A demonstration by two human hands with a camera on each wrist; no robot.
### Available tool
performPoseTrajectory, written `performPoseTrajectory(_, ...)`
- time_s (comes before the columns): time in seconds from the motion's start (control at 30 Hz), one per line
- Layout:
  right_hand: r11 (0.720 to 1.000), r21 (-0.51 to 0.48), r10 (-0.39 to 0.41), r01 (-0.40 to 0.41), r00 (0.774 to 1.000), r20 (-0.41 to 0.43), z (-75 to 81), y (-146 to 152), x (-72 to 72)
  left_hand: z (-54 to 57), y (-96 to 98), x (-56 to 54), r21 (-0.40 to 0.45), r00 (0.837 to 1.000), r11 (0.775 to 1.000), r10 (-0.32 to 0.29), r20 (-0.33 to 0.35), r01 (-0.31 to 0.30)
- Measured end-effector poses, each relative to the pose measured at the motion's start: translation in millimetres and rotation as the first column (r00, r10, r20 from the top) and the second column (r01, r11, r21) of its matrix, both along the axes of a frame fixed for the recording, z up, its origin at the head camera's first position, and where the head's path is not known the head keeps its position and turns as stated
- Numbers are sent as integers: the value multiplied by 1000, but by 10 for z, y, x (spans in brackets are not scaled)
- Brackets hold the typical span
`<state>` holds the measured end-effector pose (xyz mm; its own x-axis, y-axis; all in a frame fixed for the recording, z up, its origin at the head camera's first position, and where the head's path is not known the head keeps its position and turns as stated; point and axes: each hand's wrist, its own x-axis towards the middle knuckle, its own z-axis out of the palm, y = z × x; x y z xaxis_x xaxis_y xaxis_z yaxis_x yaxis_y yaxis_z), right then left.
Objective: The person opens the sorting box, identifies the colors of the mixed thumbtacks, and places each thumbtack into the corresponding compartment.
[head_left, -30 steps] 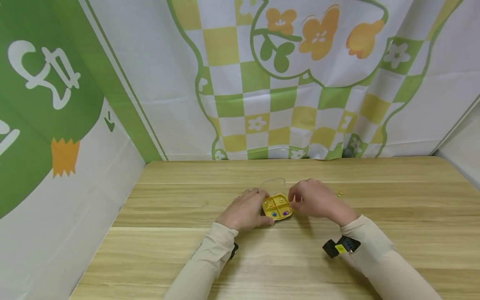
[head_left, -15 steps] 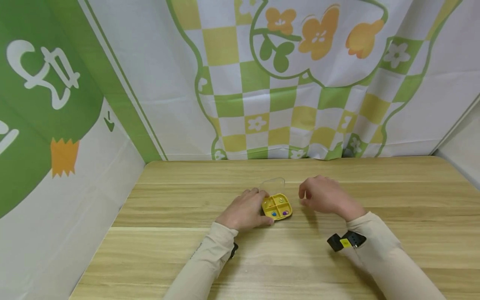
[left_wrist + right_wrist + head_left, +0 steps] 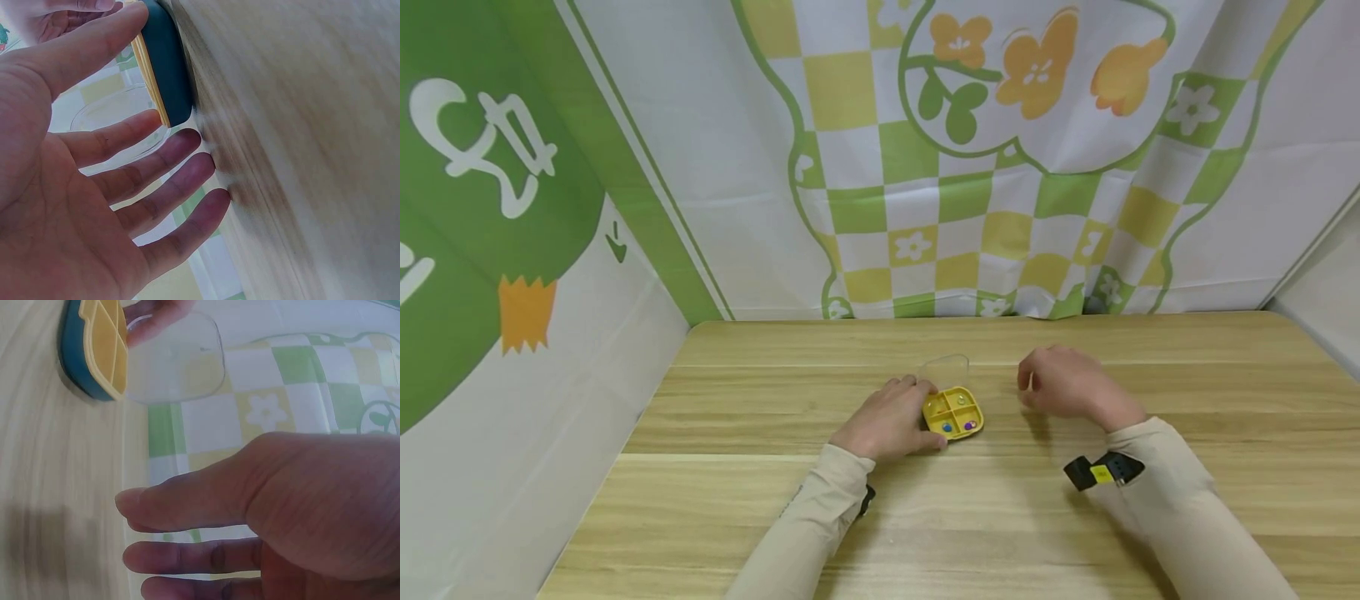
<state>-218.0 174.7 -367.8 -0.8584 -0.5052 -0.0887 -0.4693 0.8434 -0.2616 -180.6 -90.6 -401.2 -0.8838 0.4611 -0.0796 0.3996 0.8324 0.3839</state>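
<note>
A small pill box (image 3: 953, 414), yellow with four compartments and a dark teal outer shell, lies on the table. Its clear lid (image 3: 946, 371) stands open at the back. A blue bead (image 3: 947, 427) sits front left, a purple piece (image 3: 968, 426) front right, and a small pale ring (image 3: 962, 400) back right. Thumb and index finger of my left hand (image 3: 891, 421) pinch the box's left side; the other fingertips rest on the table. To the right of the box, my right hand (image 3: 1067, 385) hovers with loosely bent fingers; nothing shows between them.
The wooden table (image 3: 970, 533) carries the box. Behind it hangs a checkered, flowered cloth (image 3: 962, 208), and a green and white cloth (image 3: 550, 250) covers the left side. A black wrist strap (image 3: 1105, 472) is on the right sleeve.
My right hand has drawn away from the box's right edge, rightward and slightly back, covering the spot where tiny yellow-green pieces showed. The left hand and box have stayed still.
</note>
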Motion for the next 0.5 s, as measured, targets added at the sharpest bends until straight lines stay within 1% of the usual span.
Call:
performPoseTrajectory(0.2,1000,4,-17,17,1000,1,33,107,-30,1,1,0,3,1000,1000,-2,0,2)
performPoseTrajectory(0.5,997,5,-80,80,997,16,99,259,-86,2,-1,-1,2,1000,1000,-5,-7,5)
